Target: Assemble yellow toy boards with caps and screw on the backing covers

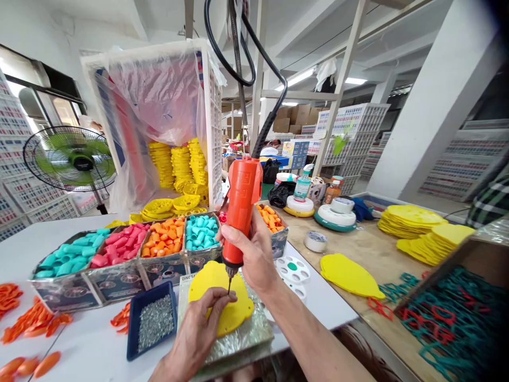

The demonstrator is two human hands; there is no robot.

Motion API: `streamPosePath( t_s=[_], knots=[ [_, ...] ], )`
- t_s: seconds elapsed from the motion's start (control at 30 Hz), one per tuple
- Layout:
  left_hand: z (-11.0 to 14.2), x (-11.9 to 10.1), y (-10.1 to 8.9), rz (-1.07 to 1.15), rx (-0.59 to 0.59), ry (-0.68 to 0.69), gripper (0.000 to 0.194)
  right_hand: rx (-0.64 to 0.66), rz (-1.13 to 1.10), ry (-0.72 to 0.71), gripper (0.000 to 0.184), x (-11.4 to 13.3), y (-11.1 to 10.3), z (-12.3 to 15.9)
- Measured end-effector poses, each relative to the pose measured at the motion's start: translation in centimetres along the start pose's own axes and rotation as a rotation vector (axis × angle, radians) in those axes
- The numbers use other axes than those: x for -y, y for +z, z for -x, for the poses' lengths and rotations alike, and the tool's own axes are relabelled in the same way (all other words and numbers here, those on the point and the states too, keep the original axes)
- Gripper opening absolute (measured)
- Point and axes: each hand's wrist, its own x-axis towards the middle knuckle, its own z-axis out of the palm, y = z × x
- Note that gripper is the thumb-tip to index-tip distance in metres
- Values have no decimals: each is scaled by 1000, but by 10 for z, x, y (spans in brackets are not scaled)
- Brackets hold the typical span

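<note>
My right hand point(254, 254) is wrapped around an orange electric screwdriver point(240, 207), which points straight down. Its thin bit meets the fingertips of my left hand point(202, 318). These fingers are pinched together over a flat yellow plastic plate point(234, 317) with small holes near its edge. Whatever is between them is too small to make out. Under the plate lies a block wrapped in clear plastic point(254, 339). Left of it, a dark blue tray point(133, 334) holds many small silvery screws point(155, 321).
Cardboard bins point(119, 281) of turquoise, pink and orange pieces stand behind the plate. Loose orange parts point(35, 321) lie left. To the right are a yellow sheet point(350, 276), a tape roll point(316, 241) and a box of green and red frames point(457, 318). A black cable point(274, 106) hangs overhead.
</note>
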Motion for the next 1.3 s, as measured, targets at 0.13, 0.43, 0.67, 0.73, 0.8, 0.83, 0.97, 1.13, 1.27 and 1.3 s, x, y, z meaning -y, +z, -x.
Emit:
streamPosePath(
  t_s=[0.13,0.43,0.67,0.73,0.8,0.83,0.97,1.13,1.27,1.3],
  knots=[
    [0,0,1,6,-13,-8,22,-5,8,-3,39,1,1,0],
    [-2,3,2,209,-58,-58,31,-17,25,-20,37,5,1,-4],
    [-5,4,0,418,-59,-131,41,-11,4,-17,37,8,2,-7],
    [-4,5,1,420,-51,-129,43,-8,-4,-11,37,7,3,-7],
    [-4,5,2,408,-47,-121,43,-8,-7,-11,36,6,3,-8],
    [-4,4,2,401,-48,-115,42,-6,-8,-13,36,6,4,-7],
    [-5,4,2,400,-69,-88,39,5,-15,-21,36,5,4,-7],
    [-5,10,4,379,-95,-63,35,-1,-8,-7,38,6,5,-6],
    [-4,12,4,313,-120,-75,33,-3,13,-4,37,5,5,-5],
    [-4,12,3,280,-123,-70,32,1,15,-2,38,5,5,-4]
  ],
)
